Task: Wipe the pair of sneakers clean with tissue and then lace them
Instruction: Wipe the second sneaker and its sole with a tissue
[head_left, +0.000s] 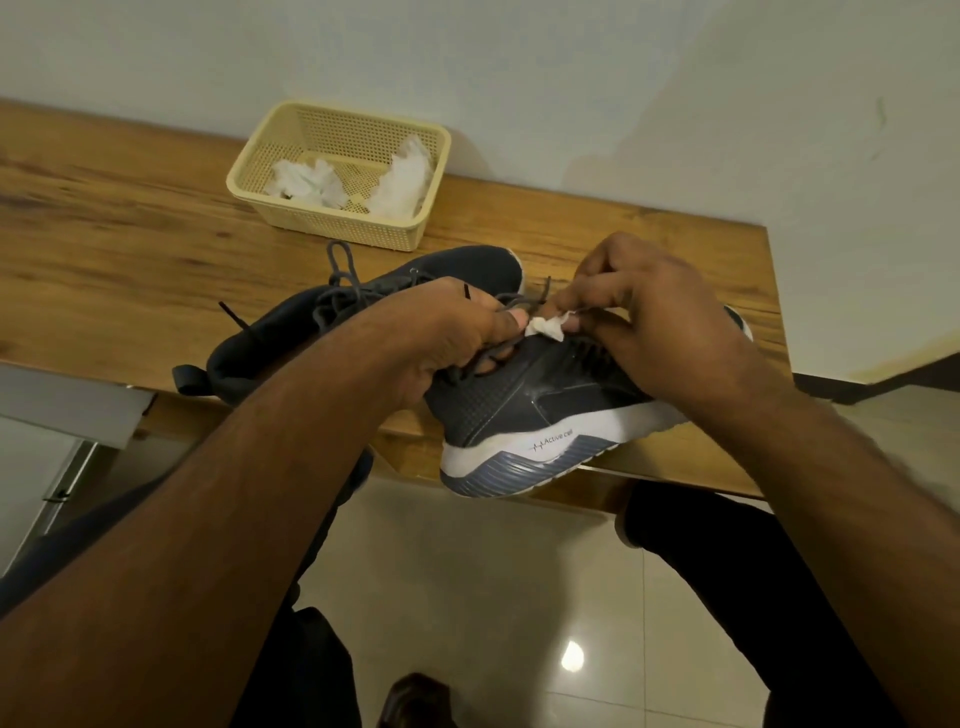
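Note:
Two dark grey sneakers lie on the wooden table (130, 218). The near sneaker (524, 410) is tipped on its side at the table's front edge, its white and blue sole facing me. My left hand (447, 338) grips its upper and the loose dark laces (498, 353). My right hand (654, 322) pinches a small wad of white tissue (545, 326) against the top of that sneaker. The far sneaker (311, 322) lies behind my left forearm, with its laces (340, 280) in place.
A cream plastic basket (291, 156) with crumpled white tissues (405, 182) stands at the back of the table by the wall. Below the table's front edge are a tiled floor (493, 571) and my dark-trousered legs. A grey cabinet (62, 415) stands at the left.

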